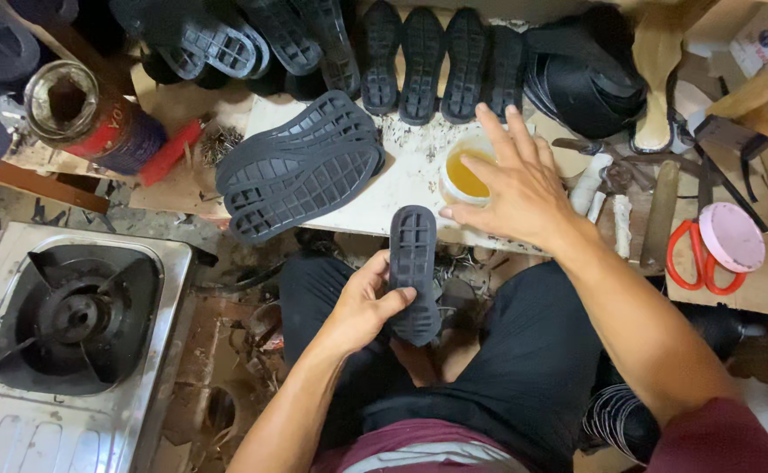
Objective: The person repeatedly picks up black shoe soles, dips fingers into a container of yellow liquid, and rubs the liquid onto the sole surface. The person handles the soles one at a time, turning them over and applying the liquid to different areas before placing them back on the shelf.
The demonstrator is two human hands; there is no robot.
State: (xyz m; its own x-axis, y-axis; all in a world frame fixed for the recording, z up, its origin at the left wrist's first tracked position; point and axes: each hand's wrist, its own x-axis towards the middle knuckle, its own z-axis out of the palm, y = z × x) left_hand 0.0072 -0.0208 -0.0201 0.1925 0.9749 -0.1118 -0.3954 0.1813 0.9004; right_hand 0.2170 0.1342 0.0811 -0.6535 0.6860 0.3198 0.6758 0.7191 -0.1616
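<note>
My left hand [362,307] grips a black rubber shoe sole [413,254] by its lower end, tread side up, over my lap. My right hand [511,180] reaches over a small round tub of yellow glue [461,173] on the white work board [401,188], fingers spread and resting on its rim; it holds nothing. Two larger black soles [301,166] lie stacked on the board just left of the tub.
A row of black soles [441,61] lines the back of the board. An open tin can [86,114] stands at left, a gas burner [73,320] at lower left. Red-handled scissors [690,258], a pink round lid [732,236] and hand tools [664,210] lie at right.
</note>
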